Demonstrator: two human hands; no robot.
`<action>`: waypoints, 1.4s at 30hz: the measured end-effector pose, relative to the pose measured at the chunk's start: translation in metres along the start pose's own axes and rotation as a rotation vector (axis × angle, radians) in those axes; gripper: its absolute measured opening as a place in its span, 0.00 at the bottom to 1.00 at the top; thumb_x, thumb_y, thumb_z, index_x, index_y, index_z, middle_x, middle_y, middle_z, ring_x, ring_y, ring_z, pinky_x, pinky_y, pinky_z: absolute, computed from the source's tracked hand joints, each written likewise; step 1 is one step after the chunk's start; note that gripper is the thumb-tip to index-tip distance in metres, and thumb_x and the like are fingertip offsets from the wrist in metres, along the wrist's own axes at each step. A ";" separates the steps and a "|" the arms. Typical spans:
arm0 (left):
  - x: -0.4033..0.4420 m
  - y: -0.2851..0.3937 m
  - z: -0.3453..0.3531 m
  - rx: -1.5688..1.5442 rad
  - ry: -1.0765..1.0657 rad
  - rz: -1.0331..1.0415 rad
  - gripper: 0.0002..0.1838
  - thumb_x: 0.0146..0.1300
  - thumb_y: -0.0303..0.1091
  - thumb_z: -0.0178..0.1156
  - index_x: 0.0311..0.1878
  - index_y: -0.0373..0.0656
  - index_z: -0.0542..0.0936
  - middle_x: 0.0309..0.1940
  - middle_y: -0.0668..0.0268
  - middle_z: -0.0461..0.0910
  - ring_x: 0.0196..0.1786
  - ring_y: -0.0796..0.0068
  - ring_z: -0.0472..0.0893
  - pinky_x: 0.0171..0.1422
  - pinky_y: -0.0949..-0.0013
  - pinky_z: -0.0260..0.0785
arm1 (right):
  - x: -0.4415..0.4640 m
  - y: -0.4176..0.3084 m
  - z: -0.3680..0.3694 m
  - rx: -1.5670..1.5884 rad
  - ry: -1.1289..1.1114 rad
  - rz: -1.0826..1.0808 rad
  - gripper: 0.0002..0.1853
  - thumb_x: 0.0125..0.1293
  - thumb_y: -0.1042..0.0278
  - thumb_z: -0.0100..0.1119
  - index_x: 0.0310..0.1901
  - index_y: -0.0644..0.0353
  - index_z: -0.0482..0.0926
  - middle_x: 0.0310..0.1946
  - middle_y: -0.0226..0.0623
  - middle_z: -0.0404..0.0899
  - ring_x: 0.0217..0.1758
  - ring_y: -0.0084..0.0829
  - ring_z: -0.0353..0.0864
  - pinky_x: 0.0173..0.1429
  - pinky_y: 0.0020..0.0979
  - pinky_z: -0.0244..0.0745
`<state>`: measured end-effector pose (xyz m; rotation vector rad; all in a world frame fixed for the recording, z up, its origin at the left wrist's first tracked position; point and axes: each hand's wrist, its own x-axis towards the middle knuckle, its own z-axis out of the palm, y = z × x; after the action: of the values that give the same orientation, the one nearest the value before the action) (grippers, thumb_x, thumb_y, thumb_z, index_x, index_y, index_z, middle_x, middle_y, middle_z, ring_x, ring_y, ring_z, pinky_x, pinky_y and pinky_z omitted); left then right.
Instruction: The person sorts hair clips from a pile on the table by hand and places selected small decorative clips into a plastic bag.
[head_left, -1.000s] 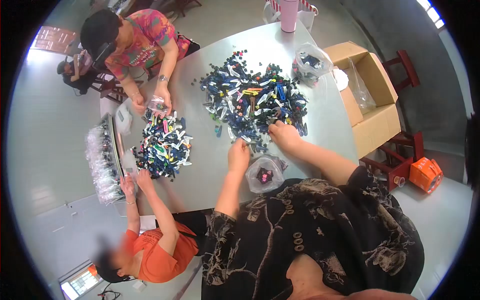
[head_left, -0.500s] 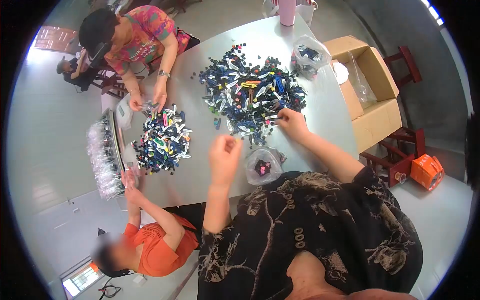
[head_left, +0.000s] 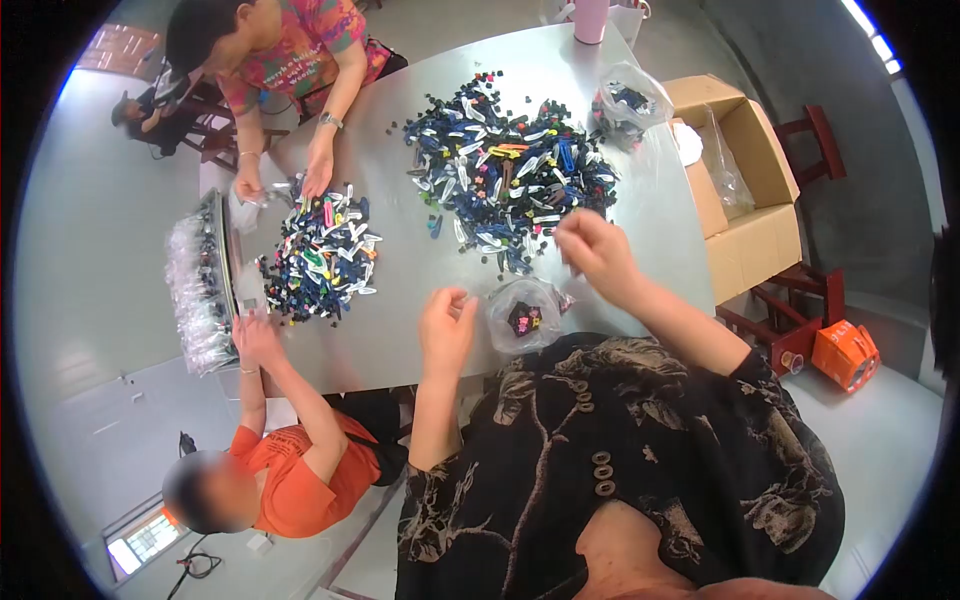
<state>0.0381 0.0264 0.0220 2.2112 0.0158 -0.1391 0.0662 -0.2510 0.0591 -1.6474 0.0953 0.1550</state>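
Observation:
My left hand hovers just left of a small clear plastic bag. Its fingers are loosely curled, thumb and forefinger apart, and I see nothing between them. In the bag lie dark pieces with pink and yellow bits. My right hand is above the near right edge of a large pile of hair clips. Its fingers are bent together in a pinch; what they hold, if anything, is too small to make out. The pile mixes white and navy snap clips with small black pieces.
Another clear bag of clips and a pink cup stand on the metal table. An open cardboard box is at the right. Two co-workers' hands are around a second clip pile, beside a row of packed bags.
My right hand has lifted off the pile and moved slightly right. My left hand has come down slightly towards me. A yellow bit now shows in the small bag.

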 end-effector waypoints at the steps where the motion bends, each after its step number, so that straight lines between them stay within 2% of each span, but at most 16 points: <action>1: 0.004 -0.026 0.008 -0.004 -0.032 -0.035 0.11 0.63 0.29 0.68 0.45 0.36 0.80 0.38 0.63 0.78 0.31 0.76 0.77 0.37 0.71 0.71 | -0.009 -0.012 0.004 -0.056 -0.080 -0.106 0.06 0.72 0.69 0.59 0.40 0.62 0.80 0.28 0.34 0.81 0.28 0.23 0.80 0.32 0.26 0.76; 2: 0.007 -0.050 0.017 -0.007 -0.065 -0.069 0.10 0.64 0.30 0.67 0.45 0.36 0.81 0.39 0.62 0.79 0.31 0.76 0.77 0.38 0.71 0.72 | -0.015 -0.013 0.010 -0.058 -0.085 -0.106 0.06 0.72 0.69 0.59 0.40 0.62 0.80 0.28 0.34 0.81 0.28 0.23 0.80 0.32 0.26 0.76; 4: 0.020 -0.066 0.028 0.020 -0.060 -0.058 0.10 0.63 0.30 0.67 0.46 0.37 0.81 0.40 0.61 0.79 0.32 0.74 0.78 0.39 0.69 0.73 | -0.021 -0.013 0.020 -0.340 -0.302 -0.430 0.07 0.69 0.66 0.63 0.42 0.61 0.83 0.29 0.40 0.83 0.32 0.35 0.84 0.41 0.34 0.78; 6: 0.037 -0.072 0.041 0.040 -0.061 -0.047 0.10 0.63 0.30 0.66 0.46 0.37 0.81 0.41 0.61 0.80 0.32 0.72 0.79 0.40 0.67 0.73 | -0.012 0.013 0.019 -0.341 -0.212 -0.308 0.07 0.69 0.65 0.64 0.43 0.59 0.84 0.32 0.42 0.83 0.34 0.40 0.84 0.42 0.36 0.79; 8: 0.054 -0.071 0.055 0.086 0.003 0.036 0.10 0.60 0.29 0.66 0.44 0.39 0.83 0.41 0.57 0.81 0.43 0.57 0.83 0.48 0.59 0.75 | 0.008 0.050 0.009 -0.396 -0.040 -0.181 0.08 0.66 0.68 0.64 0.45 0.56 0.84 0.36 0.44 0.83 0.41 0.48 0.84 0.46 0.41 0.79; 13: 0.082 -0.075 0.085 0.168 -0.001 0.129 0.08 0.59 0.27 0.65 0.42 0.40 0.82 0.43 0.56 0.80 0.45 0.53 0.82 0.50 0.55 0.75 | 0.030 0.112 0.006 -0.716 -0.126 -0.312 0.12 0.64 0.71 0.59 0.49 0.57 0.80 0.42 0.43 0.78 0.46 0.48 0.82 0.49 0.45 0.78; 19: 0.088 -0.072 0.081 0.256 -0.019 0.130 0.06 0.59 0.24 0.63 0.40 0.39 0.80 0.39 0.55 0.80 0.43 0.51 0.81 0.48 0.54 0.75 | 0.046 0.142 0.021 -1.011 -0.224 -0.302 0.08 0.66 0.64 0.61 0.44 0.54 0.78 0.41 0.40 0.75 0.41 0.47 0.82 0.44 0.46 0.79; 21: 0.086 -0.065 0.068 0.188 0.024 0.115 0.06 0.59 0.24 0.64 0.40 0.39 0.80 0.38 0.55 0.80 0.41 0.52 0.82 0.46 0.54 0.75 | 0.047 0.144 0.019 -0.973 -0.209 -0.321 0.09 0.66 0.63 0.61 0.44 0.54 0.78 0.40 0.40 0.75 0.41 0.47 0.82 0.43 0.46 0.79; 23: 0.069 -0.029 0.037 -0.045 0.083 0.147 0.07 0.63 0.27 0.67 0.42 0.40 0.80 0.34 0.62 0.81 0.32 0.69 0.79 0.39 0.66 0.73 | 0.046 0.147 0.015 -0.937 -0.197 -0.333 0.09 0.67 0.62 0.62 0.44 0.55 0.77 0.40 0.40 0.75 0.41 0.46 0.82 0.43 0.45 0.79; 25: 0.032 0.038 0.003 -0.014 0.116 0.223 0.07 0.64 0.28 0.68 0.42 0.39 0.79 0.33 0.65 0.79 0.29 0.75 0.77 0.35 0.70 0.71 | 0.044 0.151 0.014 -0.905 -0.167 -0.370 0.10 0.66 0.61 0.63 0.44 0.55 0.77 0.40 0.40 0.75 0.41 0.46 0.82 0.43 0.45 0.79; 29: -0.017 0.070 0.005 0.005 -0.072 0.266 0.08 0.64 0.29 0.68 0.41 0.39 0.80 0.34 0.64 0.78 0.29 0.73 0.77 0.34 0.69 0.71 | 0.041 0.156 0.013 -0.855 -0.117 -0.398 0.10 0.65 0.62 0.64 0.43 0.56 0.77 0.38 0.41 0.75 0.40 0.47 0.81 0.43 0.45 0.78; 31: -0.018 0.063 0.009 -0.004 -0.157 0.287 0.07 0.64 0.29 0.68 0.41 0.39 0.80 0.35 0.64 0.78 0.29 0.72 0.77 0.35 0.69 0.71 | 0.040 0.153 0.013 -0.862 -0.110 -0.411 0.10 0.64 0.63 0.65 0.42 0.56 0.77 0.38 0.41 0.75 0.40 0.47 0.81 0.43 0.46 0.78; 33: -0.010 0.038 0.011 0.001 0.078 0.173 0.07 0.65 0.29 0.67 0.41 0.38 0.80 0.37 0.62 0.78 0.32 0.70 0.79 0.37 0.69 0.72 | 0.040 0.150 0.014 -0.837 -0.106 -0.393 0.10 0.64 0.63 0.65 0.42 0.57 0.77 0.38 0.41 0.75 0.41 0.48 0.81 0.43 0.46 0.78; 37: 0.026 -0.053 0.038 -0.050 0.053 0.042 0.06 0.62 0.27 0.66 0.41 0.38 0.82 0.36 0.61 0.79 0.35 0.68 0.80 0.40 0.68 0.73 | 0.046 0.146 0.014 -0.851 -0.147 -0.309 0.10 0.65 0.63 0.64 0.41 0.57 0.78 0.38 0.42 0.76 0.41 0.47 0.81 0.44 0.45 0.77; 40: 0.045 -0.087 0.064 -0.013 -0.108 0.158 0.06 0.59 0.25 0.66 0.40 0.38 0.83 0.35 0.61 0.79 0.34 0.66 0.81 0.41 0.67 0.74 | 0.046 0.115 0.011 -0.677 -0.114 -0.332 0.08 0.64 0.66 0.66 0.40 0.59 0.79 0.36 0.40 0.77 0.38 0.44 0.81 0.42 0.41 0.78; 42: 0.050 -0.086 0.073 0.026 -0.203 0.161 0.07 0.56 0.27 0.66 0.39 0.38 0.83 0.34 0.61 0.79 0.35 0.65 0.82 0.42 0.65 0.75 | 0.034 0.044 0.015 -0.468 -0.090 -0.178 0.08 0.61 0.72 0.69 0.40 0.60 0.81 0.35 0.38 0.77 0.34 0.40 0.80 0.41 0.36 0.77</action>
<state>0.0757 0.0175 -0.0950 2.2038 -0.2773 -0.2741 0.0927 -0.2390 0.0096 -2.1012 -0.1691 0.1207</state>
